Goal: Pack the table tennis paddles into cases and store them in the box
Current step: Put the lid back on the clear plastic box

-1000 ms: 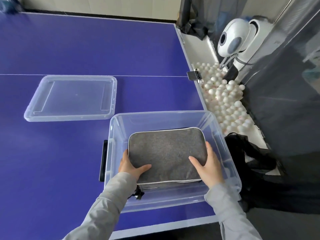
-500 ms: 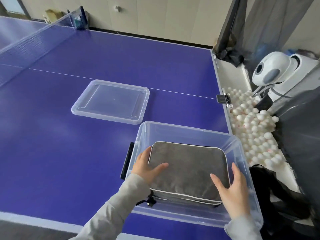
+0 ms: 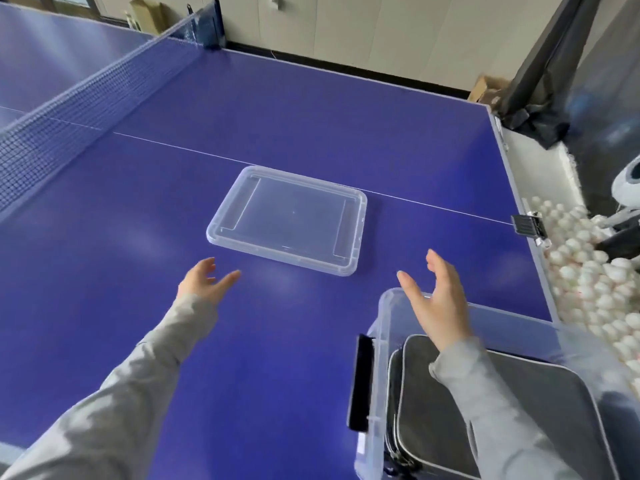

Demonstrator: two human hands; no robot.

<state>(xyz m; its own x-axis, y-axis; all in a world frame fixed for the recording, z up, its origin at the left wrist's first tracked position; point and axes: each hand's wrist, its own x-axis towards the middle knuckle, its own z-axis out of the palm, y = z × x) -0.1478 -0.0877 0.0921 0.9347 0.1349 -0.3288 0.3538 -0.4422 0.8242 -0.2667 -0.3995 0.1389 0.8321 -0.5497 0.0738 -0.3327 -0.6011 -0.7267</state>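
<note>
Head view, near to far: case [image 3: 485,410] lies packed in the box [image 3: 382,327], both hands, left [image 3: 204,282] and right [image 3: 440,306], reach empty with each grip spread apart toward the lid [image 3: 287,218] on the desk [image 3: 311,116], so closing seems left.

I count one clear box [image 3: 381,341], one lid [image 3: 287,220], one grey case [image 3: 433,427], two hands, and many white balls [image 3: 588,289].

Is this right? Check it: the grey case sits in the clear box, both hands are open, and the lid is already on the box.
Wrong on the lid. The head view shows the lid lying flat on the blue table, apart from the box. The rest holds: the grey case sits in the box, and the left hand and right hand are open.
</note>
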